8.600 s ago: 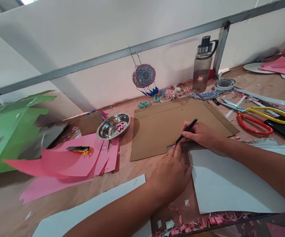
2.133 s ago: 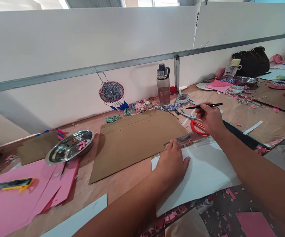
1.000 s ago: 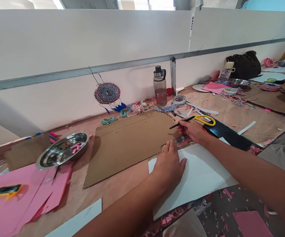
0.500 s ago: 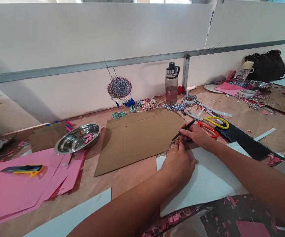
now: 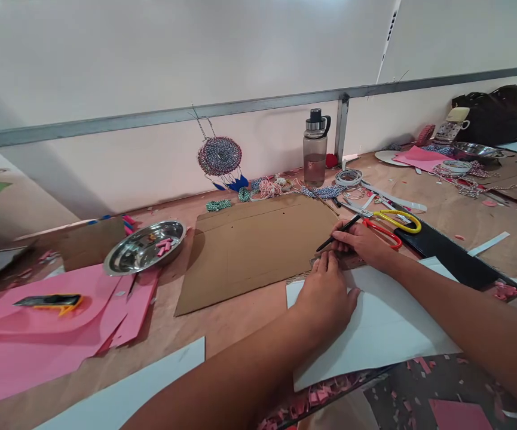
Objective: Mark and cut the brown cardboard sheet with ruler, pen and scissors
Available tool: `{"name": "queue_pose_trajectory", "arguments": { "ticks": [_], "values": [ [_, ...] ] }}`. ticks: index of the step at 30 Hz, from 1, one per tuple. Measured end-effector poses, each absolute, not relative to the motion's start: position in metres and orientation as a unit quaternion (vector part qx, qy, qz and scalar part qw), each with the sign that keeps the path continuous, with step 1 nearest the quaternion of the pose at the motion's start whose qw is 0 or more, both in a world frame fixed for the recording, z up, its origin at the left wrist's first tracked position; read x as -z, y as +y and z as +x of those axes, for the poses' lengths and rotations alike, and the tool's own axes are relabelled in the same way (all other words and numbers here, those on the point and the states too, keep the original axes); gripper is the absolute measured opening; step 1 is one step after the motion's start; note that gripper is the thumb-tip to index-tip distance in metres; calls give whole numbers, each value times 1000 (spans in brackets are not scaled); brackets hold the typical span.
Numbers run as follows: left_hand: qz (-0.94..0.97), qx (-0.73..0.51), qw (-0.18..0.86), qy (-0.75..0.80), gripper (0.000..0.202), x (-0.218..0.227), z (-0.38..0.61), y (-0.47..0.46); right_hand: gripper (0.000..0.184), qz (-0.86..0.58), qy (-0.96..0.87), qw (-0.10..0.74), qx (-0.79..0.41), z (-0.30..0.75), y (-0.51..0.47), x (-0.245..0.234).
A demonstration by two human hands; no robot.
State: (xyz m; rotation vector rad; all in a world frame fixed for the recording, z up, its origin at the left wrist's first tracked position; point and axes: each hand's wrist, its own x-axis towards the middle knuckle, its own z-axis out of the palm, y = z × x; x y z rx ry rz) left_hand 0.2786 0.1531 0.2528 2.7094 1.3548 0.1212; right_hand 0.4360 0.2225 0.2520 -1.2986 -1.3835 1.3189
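Note:
My right hand (image 5: 362, 243) is closed round a black pen (image 5: 339, 232), its tip down at the far edge of a white sheet (image 5: 384, 328). My left hand (image 5: 326, 294) lies flat with fingers stretched out, pressing a clear ruler (image 5: 330, 261) onto that sheet's top edge. A flat brown cardboard piece (image 5: 249, 248) lies just beyond and left of both hands.
Red and yellow scissors (image 5: 390, 224) and a black slab (image 5: 446, 255) lie right of my right hand. A steel bowl (image 5: 145, 246), pink paper (image 5: 52, 328) and a yellow cutter (image 5: 47, 300) sit to the left. A water bottle (image 5: 315, 150) and a woven ornament (image 5: 219, 156) stand by the partition.
My right hand came back from the right with the pen and lowered its tip to the ruler's edge. My left hand stayed pressed on the ruler.

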Motion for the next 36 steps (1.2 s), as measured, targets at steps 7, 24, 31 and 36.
{"name": "queue_pose_trajectory", "arguments": {
  "ticks": [7, 24, 31, 36],
  "values": [
    [891, -38, 62, 448, 72, -252, 278, 155, 27, -514, -542, 403, -529, 436, 222, -252],
    [894, -57, 69, 440, 70, -253, 277, 153, 23, -487, -565, 403, -530, 437, 231, -240],
    [892, -80, 66, 440, 68, -252, 276, 154, 23, -478, -598, 381, -519, 432, 231, -243],
    [893, -83, 70, 437, 75, -251, 276, 155, 22, -484, -601, 371, -517, 426, 229, -246]
  ]
}}
